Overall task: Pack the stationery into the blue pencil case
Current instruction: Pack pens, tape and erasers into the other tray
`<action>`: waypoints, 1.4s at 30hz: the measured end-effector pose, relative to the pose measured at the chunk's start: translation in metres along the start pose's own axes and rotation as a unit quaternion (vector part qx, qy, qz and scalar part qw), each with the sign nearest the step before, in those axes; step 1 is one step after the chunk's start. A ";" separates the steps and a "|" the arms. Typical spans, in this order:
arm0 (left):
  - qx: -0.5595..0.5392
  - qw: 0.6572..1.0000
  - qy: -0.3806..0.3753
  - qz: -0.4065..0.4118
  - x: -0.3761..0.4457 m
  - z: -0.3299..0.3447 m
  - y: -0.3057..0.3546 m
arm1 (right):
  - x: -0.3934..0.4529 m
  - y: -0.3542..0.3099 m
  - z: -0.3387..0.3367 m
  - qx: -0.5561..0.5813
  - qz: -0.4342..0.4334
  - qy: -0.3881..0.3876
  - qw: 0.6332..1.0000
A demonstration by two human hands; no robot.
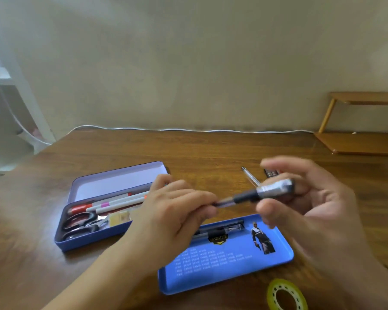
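Observation:
The blue pencil case lies open at the left, its pale lid tipped back. Inside are black-handled scissors, several markers and a yellow eraser. A pen with a black grip and a blurred silvery end hangs above the table. My left hand pinches its thin end and my right hand wraps its thick end. Below them a blue printed tray holds black pens, partly hidden by my left hand.
A clear pen and a small dark object lie on the wooden table behind my hands. A yellow tape roll sits at the front right. A wooden shelf stands at the back right, and a white cable runs along the wall.

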State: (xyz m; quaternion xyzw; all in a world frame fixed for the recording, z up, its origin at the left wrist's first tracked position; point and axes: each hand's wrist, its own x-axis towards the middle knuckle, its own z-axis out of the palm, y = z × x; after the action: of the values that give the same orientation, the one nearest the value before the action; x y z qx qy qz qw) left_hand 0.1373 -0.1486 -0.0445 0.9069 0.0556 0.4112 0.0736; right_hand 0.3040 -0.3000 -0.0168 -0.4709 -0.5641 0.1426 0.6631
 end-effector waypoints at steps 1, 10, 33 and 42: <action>-0.041 0.999 0.022 -0.023 0.000 0.001 0.003 | -0.001 0.001 0.002 0.072 0.029 -0.003 0.997; -0.067 0.996 0.016 -0.062 0.002 -0.009 0.000 | -0.004 0.019 0.009 -0.154 -0.084 -0.083 0.981; -0.052 0.958 -0.279 -0.046 -0.002 -0.031 -0.015 | 0.000 0.034 -0.009 -0.389 -0.027 -0.266 0.882; 0.033 0.945 -0.323 -0.024 -0.005 -0.028 -0.023 | -0.003 0.044 0.001 -0.465 -0.035 -0.267 0.843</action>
State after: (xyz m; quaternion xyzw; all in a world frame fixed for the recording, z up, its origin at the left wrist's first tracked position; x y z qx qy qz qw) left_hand 0.1123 -0.1246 -0.0343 0.9914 0.0638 0.0919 0.0673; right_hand 0.3170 -0.2791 -0.0528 -0.6477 -0.7357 -0.0395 0.1941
